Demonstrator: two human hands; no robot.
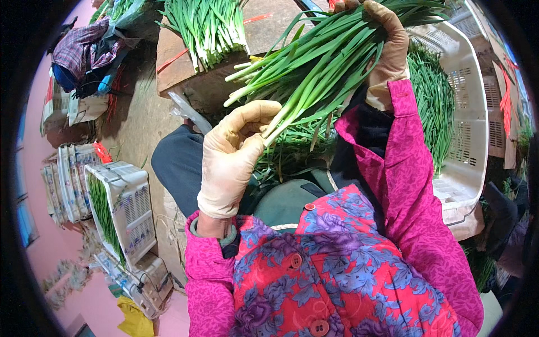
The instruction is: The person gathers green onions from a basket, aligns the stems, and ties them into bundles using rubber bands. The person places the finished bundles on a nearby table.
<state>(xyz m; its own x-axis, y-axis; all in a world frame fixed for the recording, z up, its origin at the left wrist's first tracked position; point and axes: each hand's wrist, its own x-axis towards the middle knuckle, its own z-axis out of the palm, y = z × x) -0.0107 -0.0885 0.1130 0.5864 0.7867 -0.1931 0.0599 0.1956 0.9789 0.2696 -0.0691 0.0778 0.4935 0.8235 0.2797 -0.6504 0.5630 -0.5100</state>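
Observation:
A bunch of garlic chives (332, 59) slants across the upper middle, pale stem ends towards the lower left. My right hand (389, 52), in a thin cream glove, grips it around the leaves; the leaf tips run off the top edge. My left hand (231, 160), gloved alike, pinches the white ends of a few stems (290, 111) between thumb and fingers. These stems angle away below the rest of the bunch. Loose green leaves (303, 141) lie beneath, over my lap, partly hidden by the bunch.
Ahead stands a wooden board (177, 67) bearing a pile of chives (206, 29) and red ties (257, 18). On the right is a white plastic crate (467, 105) with more chives (429, 105). Another crate (134, 210) stands at left. A person (84, 50) bends at upper left.

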